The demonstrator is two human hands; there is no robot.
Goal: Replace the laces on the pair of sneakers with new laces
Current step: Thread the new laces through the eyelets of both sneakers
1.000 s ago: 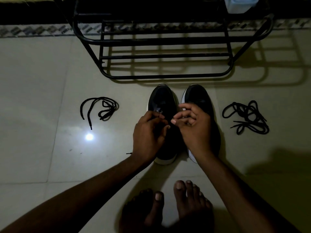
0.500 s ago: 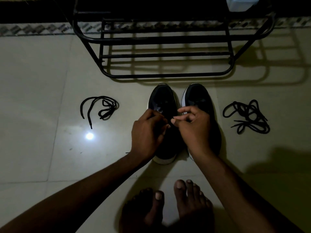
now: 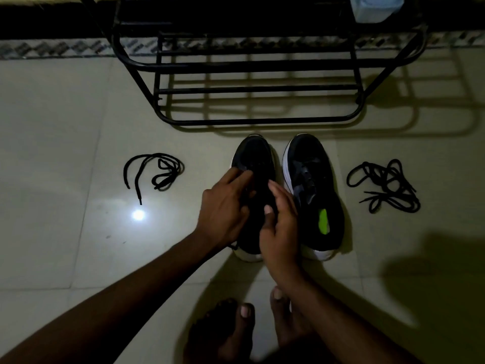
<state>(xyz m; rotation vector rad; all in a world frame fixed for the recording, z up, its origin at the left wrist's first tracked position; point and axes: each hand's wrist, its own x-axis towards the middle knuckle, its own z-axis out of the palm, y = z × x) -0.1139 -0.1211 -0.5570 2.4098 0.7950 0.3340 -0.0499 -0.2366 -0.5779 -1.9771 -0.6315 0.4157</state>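
Right hand (image 3: 280, 224) has come off the right shoe (image 3: 313, 190). Half a second ago it was pinched over the gap between the pair; now it lies along the inner side of the left shoe (image 3: 253, 156), fingers fairly straight, thumb up on top, bracing it and gripping nothing.

The right shoe is uncovered now, with its tongue loose and a green insole showing. We can't tell if a lace is in it.

Left hand (image 3: 223, 208) has slid toward the toe, index reaching onto the left shoe's eyelets. Its fingers bend over the lacing, but it's too dark to say whether they hold a lace.

We read this as the pinch let go and the work settling on the left shoe, one hand steadying and the other at the eyelets. Whether that is unthreading or threading is unclear.

Both forearms come in from below and converge on the left shoe, right palm turned toward its side.

The shoes stand side by side on the floor (image 3: 65, 127), toes to the rack (image 3: 262, 121). One lace (image 3: 162, 174) lies well to the left and a lace pile (image 3: 385, 185) well to the right — both untouched, and we can't tell which is new. Bare feet (image 3: 236, 332) are just behind the shoes.
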